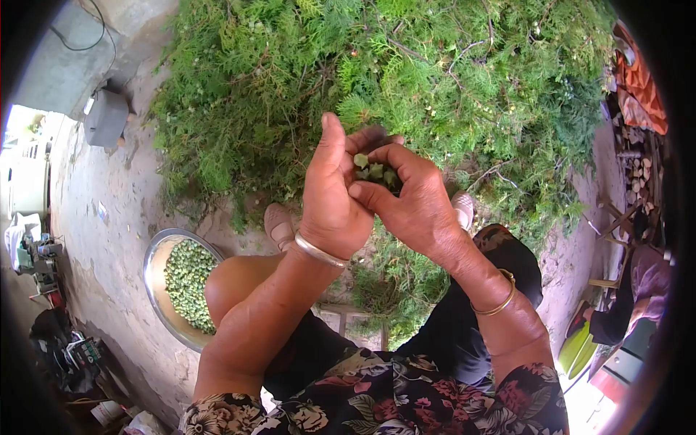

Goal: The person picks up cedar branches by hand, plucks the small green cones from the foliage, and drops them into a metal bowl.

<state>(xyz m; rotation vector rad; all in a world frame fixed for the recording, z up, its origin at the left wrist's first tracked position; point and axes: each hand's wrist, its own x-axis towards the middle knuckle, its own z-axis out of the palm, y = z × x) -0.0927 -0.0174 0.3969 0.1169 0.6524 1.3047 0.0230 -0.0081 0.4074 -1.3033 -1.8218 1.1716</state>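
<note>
My left hand [332,199] is cupped, palm up, its thumb raised and its fingers partly hidden. In its hollow lie several small green cones [375,172] with knobbly, star-like tips. My right hand [420,199] reaches across to the same cones, thumb and forefinger curled around them. Both hands meet above the near edge of a big heap of green arborvitae branches [254,94]. Beside my left knee stands a round metal basin [151,274] with many more green cones [190,283] in it.
My shoes [278,223] rest at the heap's near edge. A grey box-like object [106,119] stands at the upper left. On the right are an orange cloth [641,90], stacked wood [638,177] and part of another person [645,279]. Clutter lines the left wall.
</note>
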